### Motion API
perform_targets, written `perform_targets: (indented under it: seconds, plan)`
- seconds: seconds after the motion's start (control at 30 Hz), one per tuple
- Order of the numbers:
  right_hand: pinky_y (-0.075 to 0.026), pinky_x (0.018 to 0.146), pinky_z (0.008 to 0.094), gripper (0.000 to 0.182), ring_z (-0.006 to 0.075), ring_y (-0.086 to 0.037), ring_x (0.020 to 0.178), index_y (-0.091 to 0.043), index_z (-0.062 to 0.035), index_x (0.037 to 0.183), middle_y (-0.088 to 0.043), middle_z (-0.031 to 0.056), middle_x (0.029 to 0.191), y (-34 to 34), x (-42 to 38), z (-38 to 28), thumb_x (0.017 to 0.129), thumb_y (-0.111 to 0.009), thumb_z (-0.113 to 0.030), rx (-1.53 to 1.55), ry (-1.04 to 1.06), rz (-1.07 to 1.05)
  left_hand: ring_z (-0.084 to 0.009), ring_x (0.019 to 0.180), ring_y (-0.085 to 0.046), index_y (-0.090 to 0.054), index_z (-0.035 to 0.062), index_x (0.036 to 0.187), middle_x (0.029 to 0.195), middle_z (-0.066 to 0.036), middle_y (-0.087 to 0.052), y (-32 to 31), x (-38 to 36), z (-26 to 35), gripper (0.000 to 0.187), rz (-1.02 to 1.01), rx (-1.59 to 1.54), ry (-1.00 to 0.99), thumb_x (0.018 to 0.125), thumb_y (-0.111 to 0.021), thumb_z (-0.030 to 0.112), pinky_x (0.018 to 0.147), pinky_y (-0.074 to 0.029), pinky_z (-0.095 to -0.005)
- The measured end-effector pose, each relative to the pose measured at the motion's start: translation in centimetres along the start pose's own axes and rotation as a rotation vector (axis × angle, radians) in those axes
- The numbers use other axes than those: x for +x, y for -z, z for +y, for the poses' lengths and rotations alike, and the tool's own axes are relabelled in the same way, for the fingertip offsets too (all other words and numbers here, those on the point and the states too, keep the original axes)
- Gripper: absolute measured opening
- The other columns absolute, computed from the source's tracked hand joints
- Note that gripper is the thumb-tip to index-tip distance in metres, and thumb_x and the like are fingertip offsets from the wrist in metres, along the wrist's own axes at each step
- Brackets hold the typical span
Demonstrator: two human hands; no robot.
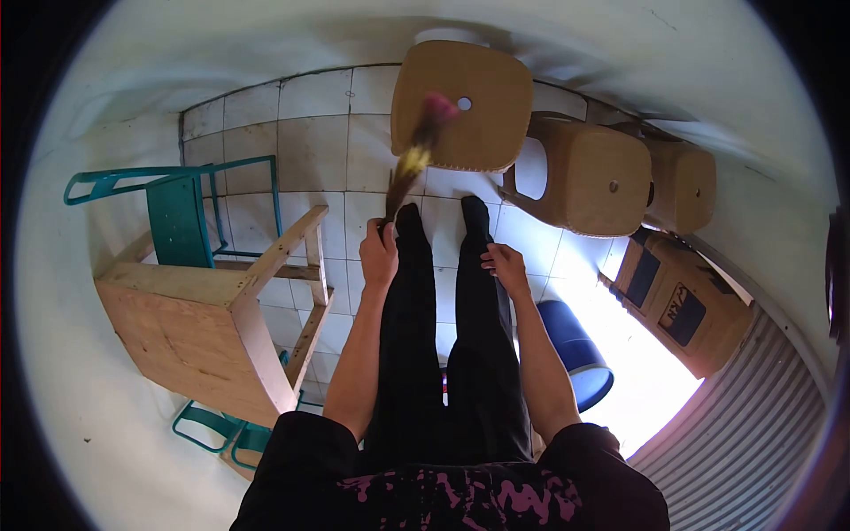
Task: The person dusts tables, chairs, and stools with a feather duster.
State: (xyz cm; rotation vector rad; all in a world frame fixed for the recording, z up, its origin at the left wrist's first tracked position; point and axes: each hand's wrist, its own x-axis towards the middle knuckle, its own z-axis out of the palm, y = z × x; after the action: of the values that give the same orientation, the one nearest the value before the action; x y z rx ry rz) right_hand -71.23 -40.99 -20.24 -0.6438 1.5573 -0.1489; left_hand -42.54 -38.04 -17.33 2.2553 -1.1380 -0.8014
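A feather duster [413, 163] with a dark handle end, a yellow band and a pink tip is blurred by motion. My left hand [379, 254] is closed round its lower end. The pink tip overlaps a tan plastic stool [496, 84] in the view; whether they touch I cannot tell. My right hand [504, 264] is beside my right leg, its fingers curled near the dark trousers; anything in them is too small to make out.
More tan stools [602, 177] stand at the right, near a cardboard box [682, 305] and a blue barrel [571, 341]. At the left are a wooden table [177, 332] and a green metal chair [177, 217]. A corrugated shutter [744, 434] lies lower right.
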Motion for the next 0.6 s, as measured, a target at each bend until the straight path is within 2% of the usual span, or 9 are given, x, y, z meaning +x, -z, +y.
perform_targets:
  seconds: [0.07, 0.1, 0.23, 0.3, 0.37, 0.43, 0.47, 0.53, 0.6]
  plan:
    - [-0.05, 0.066, 0.0287, 0.037, 0.0168, -0.07, 0.078, -0.065, -0.0026, 0.112, -0.072, 0.0084, 0.094, 0.8, 0.3, -0.5, 0.099, -0.056, -0.036, -0.01, 0.019, -0.018, -0.0305, 0.061, -0.062, -0.058, 0.0005, 0.101, 0.069, -0.015, -0.061, -1.8, -1.4, 0.2, 0.025, -0.087, -0.212, 0.189, 0.102, -0.05, 0.024, 0.058, -0.048, -0.0393]
    - [-0.05, 0.066, 0.0287, 0.037, 0.0168, -0.07, 0.078, -0.065, -0.0029, 0.112, -0.072, 0.0082, 0.094, 1.3, 0.3, -0.7, 0.099, -0.057, -0.036, -0.028, 0.016, -0.021, -0.0317, 0.061, -0.062, -0.058, 0.0006, 0.102, 0.067, -0.015, -0.06, -2.9, -2.3, 0.6, 0.025, -0.125, -0.278, 0.189, 0.102, -0.05, 0.024, 0.057, -0.047, -0.0391]
    - [-0.05, 0.066, 0.0285, 0.036, 0.0163, -0.07, 0.078, -0.066, -0.0033, 0.111, -0.072, 0.008, 0.094, 4.4, 0.6, -1.3, 0.099, -0.057, -0.036, -0.082, 0.033, -0.039, -0.0363, 0.062, -0.063, -0.059, 0.0019, 0.103, 0.068, -0.017, -0.061, -5.8, -4.6, 1.8, 0.023, -0.155, -0.162, 0.027, 0.102, -0.051, 0.023, 0.057, -0.048, -0.0423]
    - [-0.05, 0.065, 0.028, 0.035, 0.0162, -0.07, 0.077, -0.066, -0.003, 0.111, -0.072, 0.0083, 0.094, 6.1, 1.2, -1.2, 0.099, -0.058, -0.035, -0.088, 0.038, -0.051, -0.0389, 0.064, -0.063, -0.059, 0.0024, 0.103, 0.069, -0.018, -0.061, -6.2, -5.0, 2.2, 0.023, -0.039, -0.074, -0.035, 0.102, -0.051, 0.024, 0.057, -0.048, -0.0438]
    - [-0.05, 0.063, 0.0272, 0.035, 0.016, -0.07, 0.076, -0.065, -0.0027, 0.111, -0.072, 0.0086, 0.093, 7.6, 1.4, -1.0, 0.098, -0.059, -0.034, -0.153, 0.043, -0.058, -0.0379, 0.063, -0.063, -0.059, 0.0028, 0.102, 0.07, -0.018, -0.061, -7.1, -5.5, 2.5, 0.025, 0.004, -0.049, 0.059, 0.103, -0.049, 0.026, 0.057, -0.048, -0.0435]
    - [-0.05, 0.063, 0.0271, 0.034, 0.0158, -0.07, 0.076, -0.066, -0.0027, 0.111, -0.072, 0.0086, 0.092, 8.6, 1.3, -0.7, 0.098, -0.059, -0.034, -0.161, 0.037, -0.071, -0.0474, 0.076, -0.062, -0.058, 0.0049, 0.099, 0.082, -0.025, -0.066, -8.3, -6.4, 2.8, 0.024, 0.084, -0.261, 0.268, 0.102, -0.047, 0.026, 0.06, -0.047, -0.052]
    - [-0.05, 0.063, 0.0269, 0.034, 0.0157, -0.069, 0.075, -0.066, -0.0028, 0.111, -0.072, 0.0087, 0.092, 9.1, 1.2, -0.7, 0.098, -0.059, -0.033, -0.16, 0.036, -0.079, -0.0473, 0.076, -0.062, -0.058, 0.005, 0.098, 0.081, -0.024, -0.066, -8.8, -6.9, 3.1, 0.024, 0.016, -0.253, 0.281, 0.102, -0.047, 0.026, 0.06, -0.046, -0.0517]
    - [-0.05, 0.063, 0.0269, 0.033, 0.0153, -0.069, 0.075, -0.066, -0.0027, 0.111, -0.072, 0.0086, 0.092, 9.7, 1.0, -0.8, 0.098, -0.059, -0.032, -0.167, 0.006, -0.085, -0.0478, 0.076, -0.062, -0.058, 0.0049, 0.098, 0.081, -0.025, -0.066, -9.4, -7.9, 3.7, 0.024, -0.107, -0.235, 0.23, 0.102, -0.048, 0.027, 0.06, -0.047, -0.0521]
    - [-0.05, 0.063, 0.0269, 0.033, 0.015, -0.069, 0.075, -0.066, -0.0026, 0.11, -0.072, 0.0085, 0.091, 10.2, 1.1, -0.9, 0.098, -0.058, -0.032, -0.192, 0.001, -0.101, -0.047, 0.076, -0.062, -0.058, 0.0052, 0.099, 0.08, -0.024, -0.066, -9.2, -7.9, 4.2, 0.025, -0.115, -0.136, 0.119, 0.102, -0.048, 0.028, 0.061, -0.048, -0.0523]
